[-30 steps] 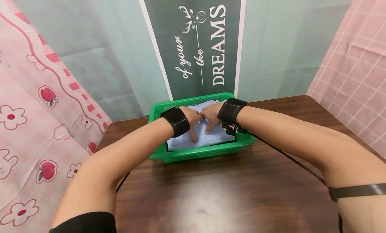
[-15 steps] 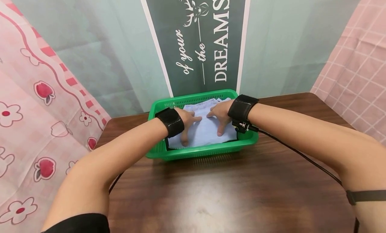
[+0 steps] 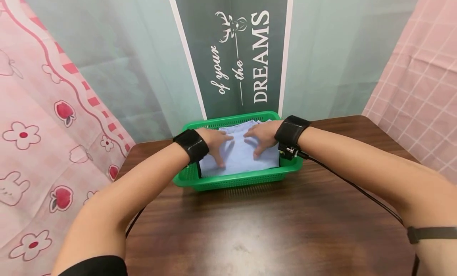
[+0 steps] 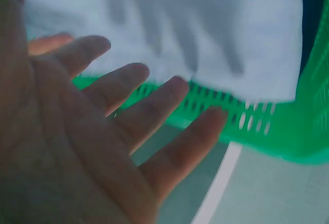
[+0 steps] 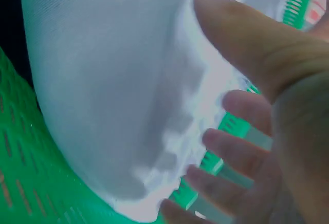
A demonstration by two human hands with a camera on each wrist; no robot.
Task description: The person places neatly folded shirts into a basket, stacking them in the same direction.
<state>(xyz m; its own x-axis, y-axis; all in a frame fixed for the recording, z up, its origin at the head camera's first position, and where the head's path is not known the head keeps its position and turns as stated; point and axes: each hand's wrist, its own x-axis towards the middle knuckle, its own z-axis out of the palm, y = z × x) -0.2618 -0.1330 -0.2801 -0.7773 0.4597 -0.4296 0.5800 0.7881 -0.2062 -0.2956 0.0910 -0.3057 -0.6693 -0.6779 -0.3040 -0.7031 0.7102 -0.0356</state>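
Note:
A green plastic basket (image 3: 235, 181) stands at the table's far middle, with a folded light blue cloth (image 3: 240, 159) lying in it. My left hand (image 3: 216, 143) lies flat over the cloth's left part, fingers spread and straight. My right hand (image 3: 260, 136) lies flat over its right part in the same way. In the left wrist view the left hand (image 4: 128, 111) has its fingers apart, casting a shadow on the cloth (image 4: 247, 39) beyond the basket's rim (image 4: 288, 131). The right wrist view shows the right hand (image 5: 267, 131) spread beside the cloth (image 5: 103, 80). Something dark shows under the cloth's edge.
The dark wooden table (image 3: 250, 228) stretches from the basket toward me. A banner reading "DREAMS" (image 3: 260, 58) hangs behind the basket. Pink patterned sheets hang at the left (image 3: 43, 109) and right (image 3: 421, 89). A black cable (image 3: 350, 188) runs from my right wristband across the table.
Both hands have slid apart from the cloth's middle toward its sides, staying flat. The head view has shifted a little.

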